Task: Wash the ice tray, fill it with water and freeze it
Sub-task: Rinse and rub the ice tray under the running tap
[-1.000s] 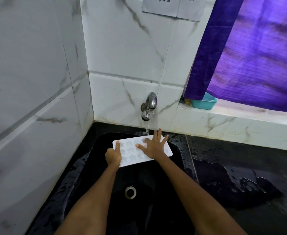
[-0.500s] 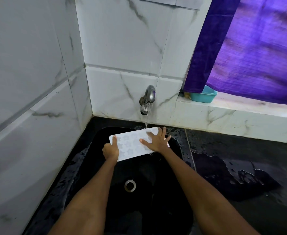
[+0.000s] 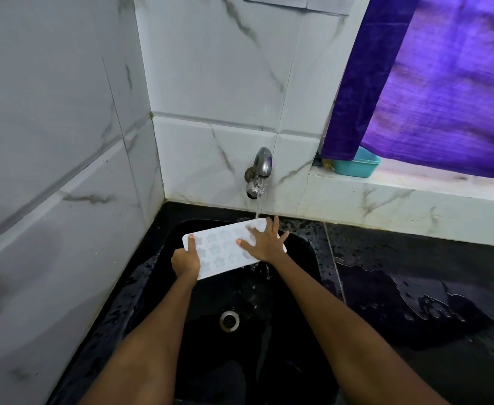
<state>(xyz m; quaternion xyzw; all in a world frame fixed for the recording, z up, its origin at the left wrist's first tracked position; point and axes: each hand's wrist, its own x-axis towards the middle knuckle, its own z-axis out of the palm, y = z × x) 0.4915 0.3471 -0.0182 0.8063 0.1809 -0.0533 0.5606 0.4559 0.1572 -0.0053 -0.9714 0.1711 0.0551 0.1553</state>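
A white ice tray (image 3: 221,249) with star-shaped moulds is held over the black sink (image 3: 304,258), under the steel tap (image 3: 259,173). A thin stream of water falls from the tap onto the tray's far right corner and drips off its near edge. My left hand (image 3: 185,260) grips the tray's left end, thumb on top. My right hand (image 3: 264,244) lies flat on the tray's right part with fingers spread.
The sink drain (image 3: 229,320) lies below the tray. A wet black counter (image 3: 415,287) with a puddle extends to the right. A teal tub (image 3: 357,165) sits on the white ledge beneath a purple curtain (image 3: 430,83). Marble-tiled walls close the left and back.
My right hand has slid along the tray toward its right end under the stream. The tray stays held under the tap. The camera has tilted down slightly.
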